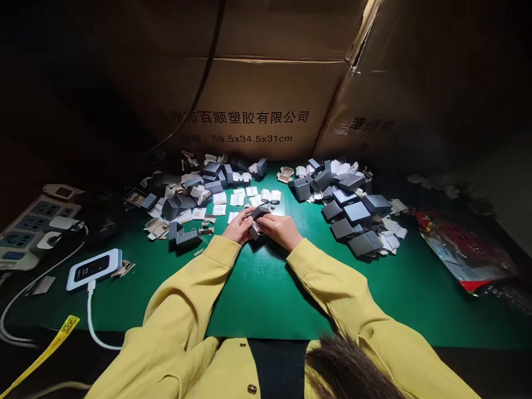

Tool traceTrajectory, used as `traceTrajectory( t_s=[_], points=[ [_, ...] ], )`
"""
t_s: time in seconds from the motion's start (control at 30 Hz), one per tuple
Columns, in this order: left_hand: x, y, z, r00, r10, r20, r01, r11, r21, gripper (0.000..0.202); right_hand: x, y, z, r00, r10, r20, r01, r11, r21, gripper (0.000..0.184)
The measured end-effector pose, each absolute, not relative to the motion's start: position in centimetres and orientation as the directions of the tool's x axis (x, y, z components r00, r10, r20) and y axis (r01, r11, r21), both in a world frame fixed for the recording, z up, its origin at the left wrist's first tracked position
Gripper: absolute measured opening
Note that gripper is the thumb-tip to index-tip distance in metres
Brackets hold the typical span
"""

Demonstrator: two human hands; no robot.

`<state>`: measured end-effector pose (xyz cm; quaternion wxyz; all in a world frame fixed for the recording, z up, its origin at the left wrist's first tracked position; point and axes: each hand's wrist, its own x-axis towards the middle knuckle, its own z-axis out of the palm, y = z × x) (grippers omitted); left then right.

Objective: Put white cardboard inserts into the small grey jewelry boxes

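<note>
Both of my hands meet over the middle of the green table. My left hand [239,226] is closed with its fingertips on one side of a small dark grey box [260,212]. From the other side, my right hand [282,228] closes its fingers round the same box. The box is tilted, and its inside is hidden by my fingers. Just beyond it lie several small white folded pieces [266,195], some close to my fingertips. A brown cardboard insert [286,174] rests farther back.
Heaps of grey boxes and white paper lie at left [214,187] and at right [357,212]. A power strip [33,224] and a white device [95,269] with a cable are far left. A plastic bag [469,252] lies right. Large cartons [266,83] stand behind.
</note>
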<state>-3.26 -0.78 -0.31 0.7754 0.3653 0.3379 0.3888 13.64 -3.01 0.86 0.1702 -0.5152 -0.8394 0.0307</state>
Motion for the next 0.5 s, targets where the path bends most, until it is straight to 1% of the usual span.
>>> traceTrajectory(
  t_s=[0.1,0.2,0.4,0.5],
  points=[
    [-3.2,-0.8,-0.4,0.466,0.851,-0.241,-0.347,0.427,0.835,0.051,13.4,-3.2,1.3,-0.392,0.89,0.234,0.88,0.437,-0.187,0.028],
    [-3.1,-0.8,-0.4,0.463,0.852,-0.244,-0.344,0.427,0.836,0.05,13.1,-3.3,1.4,-0.409,0.88,0.241,0.88,0.451,-0.152,0.033],
    [-3.4,-0.6,-0.4,0.475,0.846,-0.245,-0.358,0.439,0.824,0.047,13.0,-3.2,0.6,-0.433,0.849,0.303,0.864,0.487,-0.13,0.033],
    [-3.6,-0.4,-0.4,0.493,0.836,-0.24,-0.395,0.461,0.795,0.047,13.1,-3.0,0.0,-0.415,0.825,0.383,0.855,0.498,-0.147,0.034]
  ],
)
